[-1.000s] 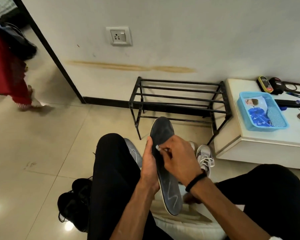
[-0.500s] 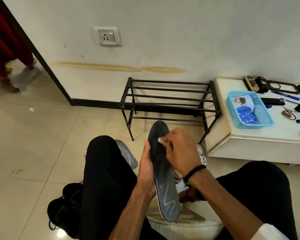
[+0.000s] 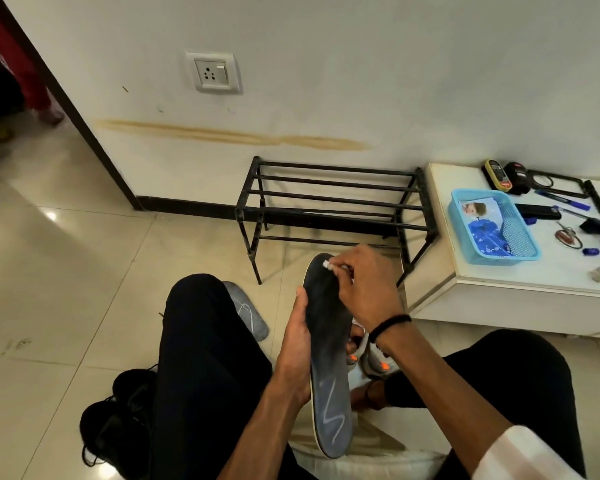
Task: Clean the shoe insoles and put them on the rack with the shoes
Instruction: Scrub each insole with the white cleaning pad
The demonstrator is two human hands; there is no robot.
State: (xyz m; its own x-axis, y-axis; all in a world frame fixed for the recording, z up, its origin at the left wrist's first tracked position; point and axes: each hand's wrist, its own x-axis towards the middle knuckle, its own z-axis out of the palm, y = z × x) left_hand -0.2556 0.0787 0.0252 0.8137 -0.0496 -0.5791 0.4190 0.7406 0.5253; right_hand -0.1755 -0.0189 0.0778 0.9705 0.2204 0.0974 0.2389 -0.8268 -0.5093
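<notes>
A dark grey insole (image 3: pixel 328 368) with a white zigzag line stands lengthwise between my knees. My left hand (image 3: pixel 297 344) grips its left edge near the middle. My right hand (image 3: pixel 362 289) pinches a small white cleaning piece (image 3: pixel 327 265) against the insole's toe end. A second grey insole (image 3: pixel 248 315) lies on the floor behind my left knee. A black metal shoe rack (image 3: pixel 333 209) stands bare against the wall. A pair of black shoes (image 3: pixel 115 424) lies on the floor at lower left. Grey shoes with orange marks (image 3: pixel 371 360) show partly under my right wrist.
A low white table (image 3: pixel 499 282) to the right carries a blue plastic basket (image 3: pixel 492 225), pens, keys and small gadgets. A doorway opens at far left, with red cloth in it. A wall socket (image 3: pixel 212 71) sits above the rack. My legs in black trousers flank the insole.
My right hand with the white piece has slid up the insole from its upper middle to the toe end. The view has shifted a little to the left.
</notes>
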